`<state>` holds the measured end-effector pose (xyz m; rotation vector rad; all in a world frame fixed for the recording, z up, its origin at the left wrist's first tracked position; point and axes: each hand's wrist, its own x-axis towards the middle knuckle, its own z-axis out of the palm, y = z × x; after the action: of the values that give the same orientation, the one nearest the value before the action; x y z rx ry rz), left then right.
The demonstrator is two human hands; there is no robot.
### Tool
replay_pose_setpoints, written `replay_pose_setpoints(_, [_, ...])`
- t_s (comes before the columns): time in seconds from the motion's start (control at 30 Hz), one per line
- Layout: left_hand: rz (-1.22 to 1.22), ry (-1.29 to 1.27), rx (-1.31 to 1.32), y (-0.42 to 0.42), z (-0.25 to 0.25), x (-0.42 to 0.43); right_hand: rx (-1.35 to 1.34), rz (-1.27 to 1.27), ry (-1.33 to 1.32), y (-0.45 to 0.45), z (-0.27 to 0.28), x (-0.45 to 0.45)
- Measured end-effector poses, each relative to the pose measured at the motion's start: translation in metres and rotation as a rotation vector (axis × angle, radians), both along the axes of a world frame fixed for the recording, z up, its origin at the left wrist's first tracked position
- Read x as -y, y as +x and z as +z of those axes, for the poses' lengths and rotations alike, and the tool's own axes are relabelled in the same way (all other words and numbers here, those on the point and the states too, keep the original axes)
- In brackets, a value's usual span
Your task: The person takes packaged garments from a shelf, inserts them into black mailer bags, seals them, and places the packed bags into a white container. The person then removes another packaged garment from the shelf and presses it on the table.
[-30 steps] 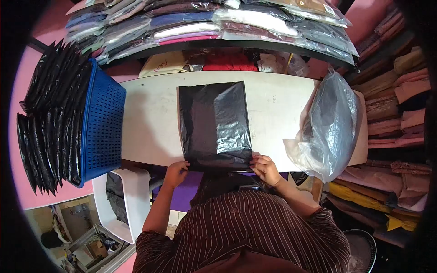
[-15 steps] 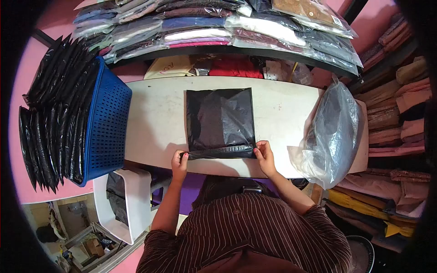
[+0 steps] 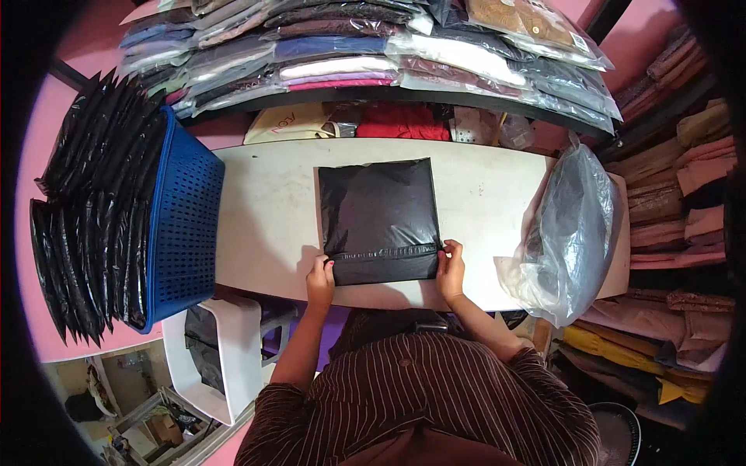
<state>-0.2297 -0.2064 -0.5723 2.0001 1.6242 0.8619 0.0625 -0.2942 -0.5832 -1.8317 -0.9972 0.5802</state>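
A black plastic mailer bag point(image 3: 379, 206) lies flat on the white table point(image 3: 264, 194), its near edge folded over into a band with a sealing strip running across it. My left hand point(image 3: 320, 281) pinches the bag's left edge at the fold. At the right edge, level with the strip, my right hand point(image 3: 450, 268) grips the bag between thumb and fingers.
A blue basket point(image 3: 186, 217) at the left holds many black bags point(image 3: 93, 202). On the table's right stands a clear plastic bag point(image 3: 571, 233). Behind, a shelf carries packed clothes point(image 3: 342, 46). Folded fabrics point(image 3: 668, 194) are stacked at the right, and a white bin point(image 3: 245, 357) is below left.
The bag's near edge has been folded up onto itself, making the bag shorter, and the strip now shows. Both hands have moved forward, and the fold now lies flat.
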Motion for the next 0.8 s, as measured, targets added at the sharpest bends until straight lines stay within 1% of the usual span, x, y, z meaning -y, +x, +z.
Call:
replay_pose_setpoints(0.07, [0.001,0.015,-0.022,0.000,-0.007,-0.002,0.016,-0.012,0.027,-0.001,-0.004,-0.001])
replay_pose_setpoints(0.33, [-0.022,0.030,-0.122,0.002,-0.012,-0.007,-0.035,-0.048,-0.051,-0.003,-0.008,-0.009])
replay_pose_setpoints(0.43, [-0.046,0.021,-0.116,0.002,-0.013,-0.010,-0.025,-0.033,-0.079,0.001,-0.011,-0.012])
replay_pose_setpoints(0.47, [-0.031,-0.037,-0.135,0.002,-0.013,-0.010,-0.025,-0.033,-0.078,0.001,-0.012,-0.013])
replay_pose_setpoints(0.5, [-0.015,-0.095,-0.155,0.002,-0.010,-0.011,-0.023,-0.030,-0.069,0.001,-0.013,-0.013])
replay_pose_setpoints(0.53, [-0.016,-0.094,-0.155,0.003,-0.008,-0.010,-0.020,-0.027,-0.060,0.002,-0.014,-0.014])
replay_pose_setpoints(0.6, [0.088,-0.017,-0.071,0.006,0.002,-0.006,-0.028,-0.008,-0.089,0.004,-0.013,-0.013])
replay_pose_setpoints(0.63, [0.087,-0.016,-0.071,0.007,0.012,-0.005,-0.038,0.012,-0.119,0.005,-0.011,-0.013])
replay_pose_setpoints(0.7, [-0.301,0.225,-0.361,0.009,0.032,-0.003,-0.019,0.010,-0.095,0.004,-0.006,-0.015])
replay_pose_setpoints(0.73, [-0.296,0.225,-0.364,0.012,0.035,0.000,0.002,0.008,-0.071,0.003,-0.002,-0.016])
replay_pose_setpoints(0.77, [-0.492,0.180,-0.426,0.019,0.038,0.004,0.002,0.015,-0.069,0.002,0.001,-0.016])
replay_pose_setpoints(0.8, [-0.688,0.133,-0.485,0.025,0.040,0.006,-0.039,-0.007,-0.129,0.002,0.008,-0.016])
